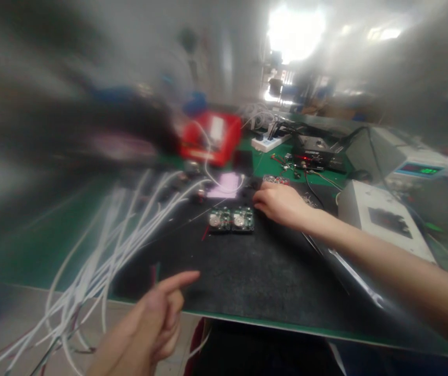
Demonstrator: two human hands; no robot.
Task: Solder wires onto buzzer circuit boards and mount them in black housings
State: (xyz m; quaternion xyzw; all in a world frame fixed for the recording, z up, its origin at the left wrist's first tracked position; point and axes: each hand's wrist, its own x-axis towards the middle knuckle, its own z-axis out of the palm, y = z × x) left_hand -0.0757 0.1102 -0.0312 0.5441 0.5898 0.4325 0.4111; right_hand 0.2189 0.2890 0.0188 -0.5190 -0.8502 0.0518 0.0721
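Two small green circuit boards (231, 220), each with a round metal part, lie side by side on the black mat, a thin red wire at their left. Beyond them to the right, my right hand (281, 202) reaches down to the mat with its fingers pressed together; whatever they grip is hidden. A cluster of small red and silver parts (274, 179) lies just behind it. At the near edge, my left hand (161, 316) has its index finger stretched out and the others curled. Thin red and green wire ends (155, 273) stick up behind it, and a white cable (200, 345) trails below, apparently from its grip.
Many white cables (91, 277) spread over the left side and hang past the table edge. Behind stand a red bin (230, 138), a pink sheet (226, 185) and a power strip (269, 142). A wrench (359, 279) and white device (388, 219) are at right.
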